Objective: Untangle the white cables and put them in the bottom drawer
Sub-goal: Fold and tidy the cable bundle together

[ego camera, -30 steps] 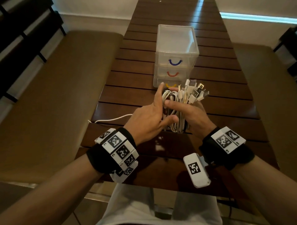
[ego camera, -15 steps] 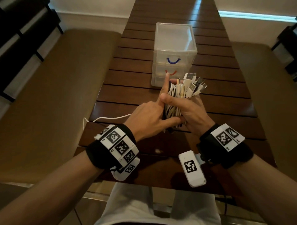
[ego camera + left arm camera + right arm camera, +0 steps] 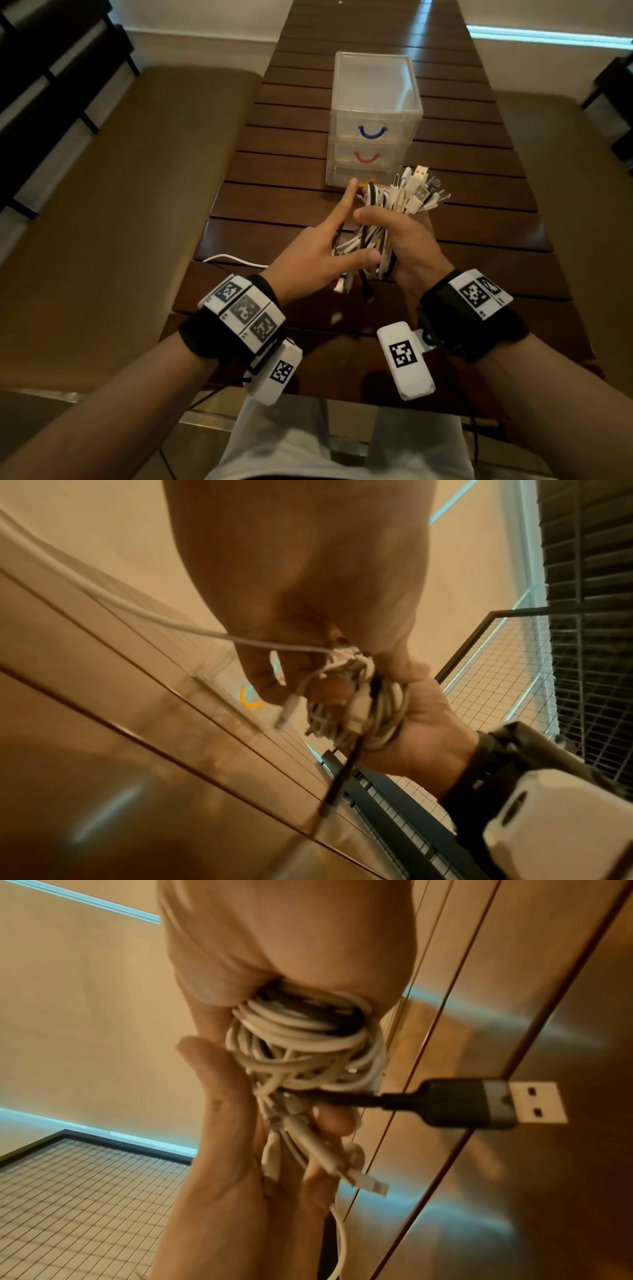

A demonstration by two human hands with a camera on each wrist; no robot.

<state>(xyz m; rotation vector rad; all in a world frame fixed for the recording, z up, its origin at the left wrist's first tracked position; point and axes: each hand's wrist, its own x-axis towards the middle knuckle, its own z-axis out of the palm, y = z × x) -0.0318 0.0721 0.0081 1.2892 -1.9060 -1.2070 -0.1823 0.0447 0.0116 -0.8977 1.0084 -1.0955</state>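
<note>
Dark brown slatted table (image 3: 274, 192); white cables (image 3: 375, 236); black cable (image 3: 445, 1104); blue handle (image 3: 372, 132), red handle (image 3: 367, 157).

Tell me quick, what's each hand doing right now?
Left hand: lower fingers curled round strands of the cable bundle, index finger sticking out.
Right hand: closed around the cable bundle, holding it up.

Dim room, long table set between two benches.
A dark brown slatted wooden table (image 3: 479, 219) runs toward a pale cream wall (image 3: 205, 17), with a tan cushioned bench (image 3: 120, 222) along each long side. A thin strip of bluish-white light (image 3: 548, 34) glows on the wall at right. Black slatted furniture (image 3: 51, 68) stands far left.
</note>
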